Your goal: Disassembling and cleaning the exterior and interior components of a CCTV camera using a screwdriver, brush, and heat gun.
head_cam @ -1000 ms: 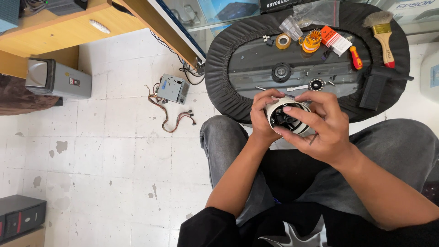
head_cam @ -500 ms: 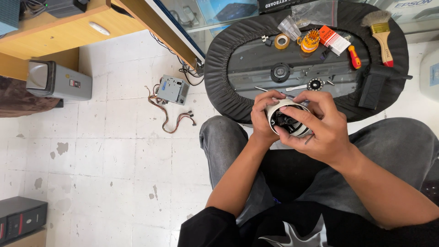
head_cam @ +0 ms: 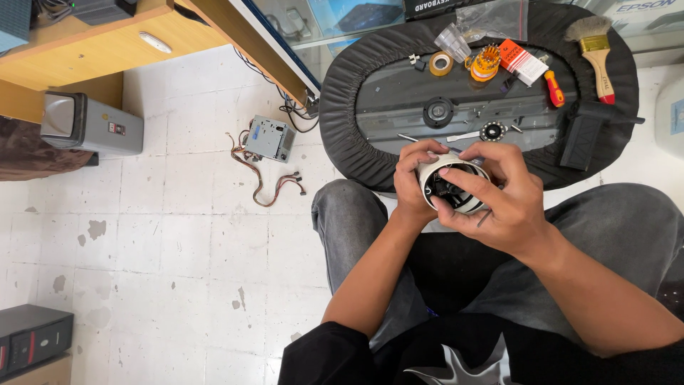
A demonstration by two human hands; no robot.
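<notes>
Head view: both hands, the left hand [head_cam: 412, 187] and right hand [head_cam: 502, 199], stay clamped together on the round white camera housing [head_cam: 452, 187] over the lap, barely shifted, near the black oval worktop [head_cam: 342, 107].

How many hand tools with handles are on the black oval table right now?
2: a paintbrush at the far right rim, and a red screwdriver just left of it. Smaller tools may be hidden among the clutter.

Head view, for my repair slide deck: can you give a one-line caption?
Both hands, left and right, cradle a round white housing with dark internals over the lap, before a black oval work surface strewn with tools.
</notes>
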